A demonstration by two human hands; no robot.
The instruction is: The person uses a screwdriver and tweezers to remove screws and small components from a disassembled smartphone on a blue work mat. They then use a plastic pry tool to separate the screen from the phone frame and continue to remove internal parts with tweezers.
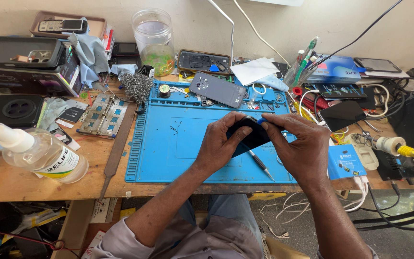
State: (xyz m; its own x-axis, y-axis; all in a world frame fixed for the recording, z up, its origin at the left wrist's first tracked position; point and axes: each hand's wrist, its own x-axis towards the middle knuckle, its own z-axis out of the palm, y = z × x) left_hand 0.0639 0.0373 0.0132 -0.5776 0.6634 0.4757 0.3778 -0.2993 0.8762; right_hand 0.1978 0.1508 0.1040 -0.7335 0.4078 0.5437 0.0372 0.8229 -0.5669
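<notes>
A person seated at a cluttered wooden workbench point(20, 184) grips one dark smartphone point(247, 136) in both hands above a blue silicone repair mat point(168, 144). The left hand point(219, 144) is closed around the phone's left edge, thumb laid across its glossy face; the right hand point(298, 146) clasps the right edge and pinches a small blue plastic pick point(262, 122) against the top corner. One slim metal tool point(260, 164) lies on the mat just below the phone. Farther back on the mat rests one grey phone back cover point(218, 89) with a round camera opening. At left lies one clear plastic bottle point(39, 153) on its side, with a white cap. One transparent round jar point(153, 41) holding green bits stands by the wall. A second dark phone point(342, 115), flat and shiny, rests among tangled cables at right, near one yellow-handled tool point(406, 149).
</notes>
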